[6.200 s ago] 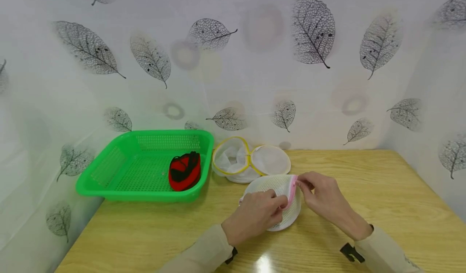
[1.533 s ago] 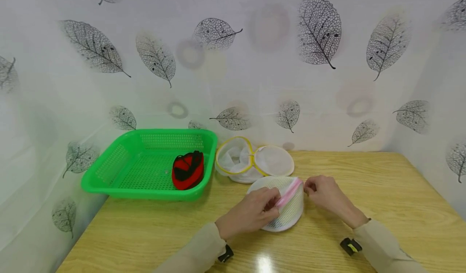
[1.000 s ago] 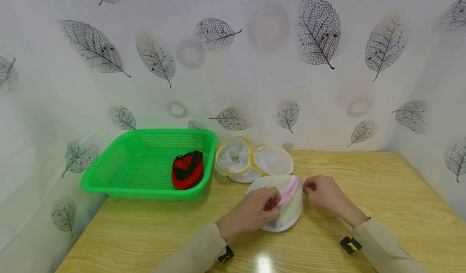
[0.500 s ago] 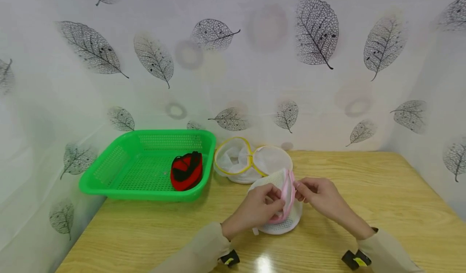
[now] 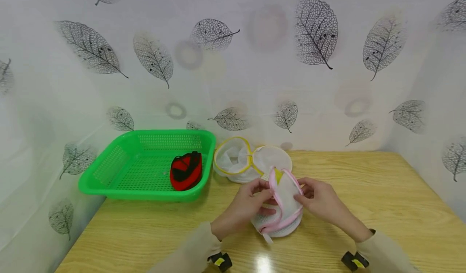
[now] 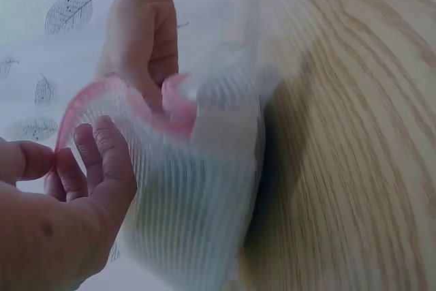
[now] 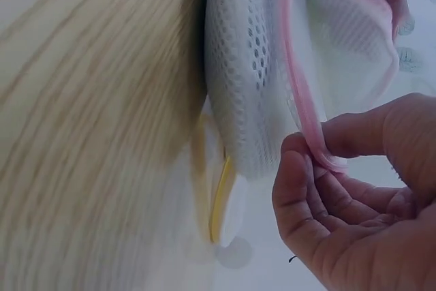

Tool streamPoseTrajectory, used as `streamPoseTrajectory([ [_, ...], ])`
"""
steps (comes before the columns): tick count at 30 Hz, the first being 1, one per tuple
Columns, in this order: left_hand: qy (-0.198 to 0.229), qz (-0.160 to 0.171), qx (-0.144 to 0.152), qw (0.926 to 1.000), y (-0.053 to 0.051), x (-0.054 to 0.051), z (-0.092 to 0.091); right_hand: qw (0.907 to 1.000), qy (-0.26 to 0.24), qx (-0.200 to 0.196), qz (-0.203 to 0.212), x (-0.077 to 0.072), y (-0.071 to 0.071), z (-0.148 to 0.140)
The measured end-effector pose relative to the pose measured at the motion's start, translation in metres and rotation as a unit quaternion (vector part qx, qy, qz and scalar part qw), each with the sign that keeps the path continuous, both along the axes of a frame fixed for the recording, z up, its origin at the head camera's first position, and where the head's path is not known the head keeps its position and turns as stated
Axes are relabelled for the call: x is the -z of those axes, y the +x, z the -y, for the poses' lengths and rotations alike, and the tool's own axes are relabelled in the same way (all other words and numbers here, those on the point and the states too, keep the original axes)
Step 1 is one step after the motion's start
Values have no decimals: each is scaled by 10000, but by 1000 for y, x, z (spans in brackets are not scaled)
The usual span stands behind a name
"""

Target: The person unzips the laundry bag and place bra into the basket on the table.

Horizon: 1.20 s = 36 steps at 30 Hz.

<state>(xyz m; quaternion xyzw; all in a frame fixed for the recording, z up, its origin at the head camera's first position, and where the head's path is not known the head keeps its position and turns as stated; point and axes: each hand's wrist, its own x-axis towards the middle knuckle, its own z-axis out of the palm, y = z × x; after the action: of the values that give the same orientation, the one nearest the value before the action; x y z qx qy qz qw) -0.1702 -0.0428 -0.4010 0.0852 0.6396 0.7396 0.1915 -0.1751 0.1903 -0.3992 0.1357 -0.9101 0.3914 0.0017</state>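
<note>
A white mesh laundry bag [image 5: 290,198] with pink zipper edging stands on the table in front of me, its mouth spread apart. My left hand [image 5: 242,208] pinches the left pink edge between thumb and fingers; the left wrist view shows this grip of the left hand [image 6: 82,216] close up. The right edge is pinched by my right hand [image 5: 322,200], seen clearly in the right wrist view, where thumb and forefinger of the right hand [image 7: 354,195] meet on the pink edging [image 7: 304,100]. A patch of yellow shows at the top of the opening. The bag's bottom inside is hidden.
Behind the bag, against the leaf-printed curtain [image 5: 233,87], lies another white mesh bag with yellow edging [image 5: 271,159], its lid folded out. A green plastic basket [image 5: 145,194] at the left holds a red and black item [image 5: 186,172]. All stand on a wooden table [image 5: 378,192].
The bag's pink zipper was closed along its top a second ago; its two edges are now parted. My left hand has drawn its edge to the left, and the right hand has moved onto the other edge.
</note>
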Motion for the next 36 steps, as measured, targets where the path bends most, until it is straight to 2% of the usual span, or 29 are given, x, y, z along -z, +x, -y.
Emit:
streamPoseTrajectory([
  [5,170,-32,-170,9997,-4,2,18,9988,422,254,3,4,-5,-6],
  [10,10,-140,-449,9989,-9,8,33,9964,760,375,-97,6,-10,-19],
  [15,-146,44,-600,9981,-11,13,38,9920,1074,613,-240,7,-13,-32],
  [17,-232,128,-610,9978,-11,14,38,9901,1182,629,-417,8,-13,-34],
  [19,-312,230,-609,9974,-10,15,38,9854,1313,578,-921,9,-11,-33],
  [21,-372,285,-604,9971,-9,15,37,9730,1380,374,-1811,12,-9,-29],
  [22,-410,294,-596,9969,-9,16,36,9622,1370,216,-2343,13,-8,-26],
  [24,-455,325,-558,9969,-8,16,35,9334,1253,-195,-3355,15,-6,-19],
  [26,-490,344,-523,9968,-8,16,33,9155,855,-708,-3867,17,-4,-11],
  [27,-499,354,-504,9969,-8,16,33,9138,642,-959,-3893,17,-3,-7],
  [28,-515,358,-485,9969,-8,16,32,9167,433,-1144,-3804,17,-1,-3],
  [31,-536,342,-456,9969,-7,17,31,9443,59,-1265,-3036,17,5,7],
  [34,-544,318,-443,9970,-7,18,31,9714,420,-1008,-2109,16,10,13],
  [36,-535,295,-433,9972,-7,19,31,9794,834,-875,-1618,15,12,16],
])
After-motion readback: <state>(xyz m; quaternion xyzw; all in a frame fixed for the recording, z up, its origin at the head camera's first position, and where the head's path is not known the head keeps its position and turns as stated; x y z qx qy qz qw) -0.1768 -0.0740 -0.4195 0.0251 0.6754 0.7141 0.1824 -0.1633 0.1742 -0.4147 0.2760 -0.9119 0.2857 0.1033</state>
